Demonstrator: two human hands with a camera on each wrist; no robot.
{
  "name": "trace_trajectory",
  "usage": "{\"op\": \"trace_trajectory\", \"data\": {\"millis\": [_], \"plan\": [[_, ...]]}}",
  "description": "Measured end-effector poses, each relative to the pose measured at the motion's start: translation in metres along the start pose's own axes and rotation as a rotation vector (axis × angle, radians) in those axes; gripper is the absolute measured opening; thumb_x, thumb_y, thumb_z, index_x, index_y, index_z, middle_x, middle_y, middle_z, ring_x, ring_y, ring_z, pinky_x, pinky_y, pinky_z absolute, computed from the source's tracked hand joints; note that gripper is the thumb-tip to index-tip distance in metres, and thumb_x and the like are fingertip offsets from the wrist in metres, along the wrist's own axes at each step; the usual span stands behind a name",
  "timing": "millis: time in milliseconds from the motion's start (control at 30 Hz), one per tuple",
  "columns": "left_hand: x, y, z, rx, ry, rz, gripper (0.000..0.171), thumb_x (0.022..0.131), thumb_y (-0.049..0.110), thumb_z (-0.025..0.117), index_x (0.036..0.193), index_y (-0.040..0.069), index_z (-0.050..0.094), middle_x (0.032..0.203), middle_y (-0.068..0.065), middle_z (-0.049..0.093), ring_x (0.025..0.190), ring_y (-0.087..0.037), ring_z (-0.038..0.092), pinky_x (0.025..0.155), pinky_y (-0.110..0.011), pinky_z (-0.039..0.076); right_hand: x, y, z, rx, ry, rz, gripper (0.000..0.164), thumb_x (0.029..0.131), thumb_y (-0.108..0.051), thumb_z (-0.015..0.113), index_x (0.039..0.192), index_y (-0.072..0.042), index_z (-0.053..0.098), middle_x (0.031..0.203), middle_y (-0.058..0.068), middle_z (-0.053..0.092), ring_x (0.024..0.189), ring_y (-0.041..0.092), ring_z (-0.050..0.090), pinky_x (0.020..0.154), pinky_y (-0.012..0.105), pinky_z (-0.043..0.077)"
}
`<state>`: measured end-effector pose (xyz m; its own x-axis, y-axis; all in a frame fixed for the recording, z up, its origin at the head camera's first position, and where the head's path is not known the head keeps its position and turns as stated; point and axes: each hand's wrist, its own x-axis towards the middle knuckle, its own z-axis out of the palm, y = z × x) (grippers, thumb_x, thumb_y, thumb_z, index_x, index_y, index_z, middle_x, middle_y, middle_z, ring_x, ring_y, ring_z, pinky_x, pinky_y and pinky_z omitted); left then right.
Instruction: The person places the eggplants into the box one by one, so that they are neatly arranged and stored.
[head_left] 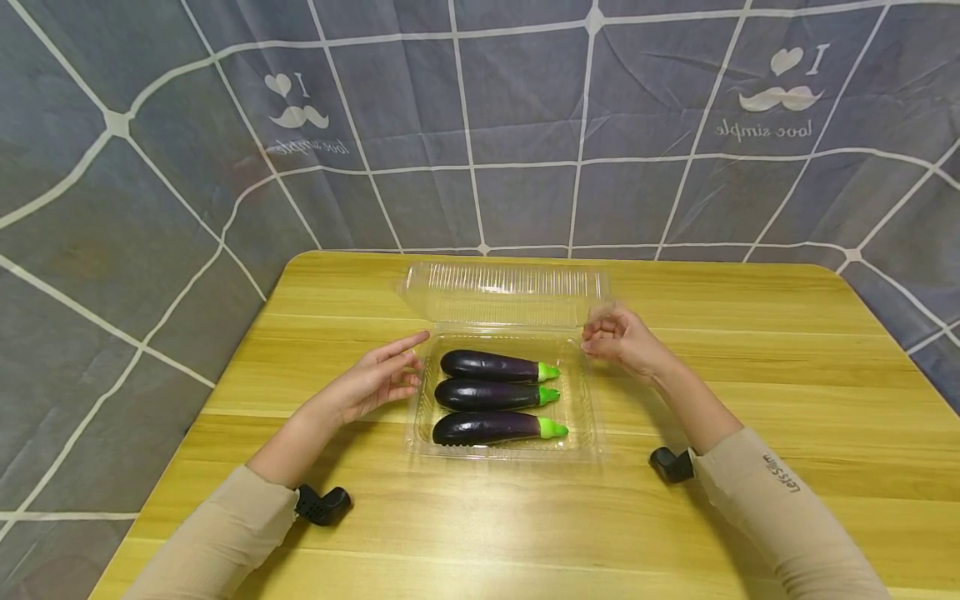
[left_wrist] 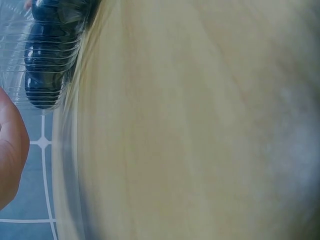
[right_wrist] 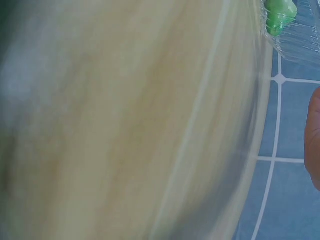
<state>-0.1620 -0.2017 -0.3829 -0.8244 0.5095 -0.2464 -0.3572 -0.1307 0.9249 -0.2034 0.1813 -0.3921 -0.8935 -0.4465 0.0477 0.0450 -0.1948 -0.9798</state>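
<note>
A clear plastic clamshell box [head_left: 506,454] lies on the table with its ribbed lid [head_left: 510,287] tipped back toward the wall. Inside the base, three dark purple eggplants with green stem ends lie in parallel: a rear one [head_left: 491,366], a middle one [head_left: 487,394] and a front one [head_left: 487,427]. My left hand [head_left: 378,379] is beside the box's left edge, its fingers mostly extended. At the rear right corner, my right hand [head_left: 622,342] has bent, blurred fingers against the box near the lid's edge; whether they pinch the plastic is unclear.
The box stands on a wood-grain table [head_left: 510,525]. A grey-blue cloth with white grid lines [head_left: 525,117] hangs behind and at both sides. Black wrist devices [head_left: 322,504] are worn under both sleeves.
</note>
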Motion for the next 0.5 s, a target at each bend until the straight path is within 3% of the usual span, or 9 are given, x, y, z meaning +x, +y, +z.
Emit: {"op": "trace_trajectory", "data": {"millis": [200,300,400,500], "plan": [[0.0003,-0.0014,-0.0009,0.011,0.020,-0.009,0.054,0.102,0.022,0.033,0.149,0.004,0.013,0.102,-0.007,0.044,0.078,-0.010,0.053,0.073,-0.018,0.050,-0.0019,0.0001,0.0012,-0.072,0.024,0.003,0.033,0.082,0.017,0.054,0.086,-0.016,0.059,0.081,-0.001,0.057,0.076,0.010,0.059,0.068,0.023,0.052],[0.0002,-0.0015,-0.0011,0.034,0.046,-0.020,0.064,0.100,0.034,0.039,0.148,0.002,0.012,0.117,-0.017,0.042,0.089,-0.015,0.053,0.077,-0.020,0.050,-0.0016,0.0010,0.0004,-0.089,0.011,-0.029,0.039,0.082,0.020,0.050,0.079,-0.017,0.062,0.078,-0.002,0.058,0.071,0.008,0.058,0.063,0.020,0.051],[0.0005,-0.0007,-0.0020,0.084,0.041,-0.020,0.070,0.099,0.044,0.034,0.149,0.002,0.008,0.141,-0.029,0.023,0.112,-0.031,0.047,0.084,-0.024,0.049,-0.0018,0.0011,-0.0007,-0.091,-0.013,-0.037,0.044,0.079,0.023,0.044,0.074,-0.016,0.063,0.076,-0.003,0.058,0.067,0.008,0.054,0.059,0.018,0.047],[0.0005,0.0007,-0.0028,0.110,0.017,-0.016,0.070,0.100,0.047,0.024,0.149,0.001,0.004,0.149,-0.029,0.006,0.121,-0.039,0.036,0.089,-0.028,0.047,-0.0023,0.0004,-0.0017,-0.093,-0.030,-0.019,0.044,0.080,0.022,0.043,0.072,-0.016,0.063,0.077,-0.003,0.057,0.067,0.008,0.052,0.057,0.018,0.046]]}}
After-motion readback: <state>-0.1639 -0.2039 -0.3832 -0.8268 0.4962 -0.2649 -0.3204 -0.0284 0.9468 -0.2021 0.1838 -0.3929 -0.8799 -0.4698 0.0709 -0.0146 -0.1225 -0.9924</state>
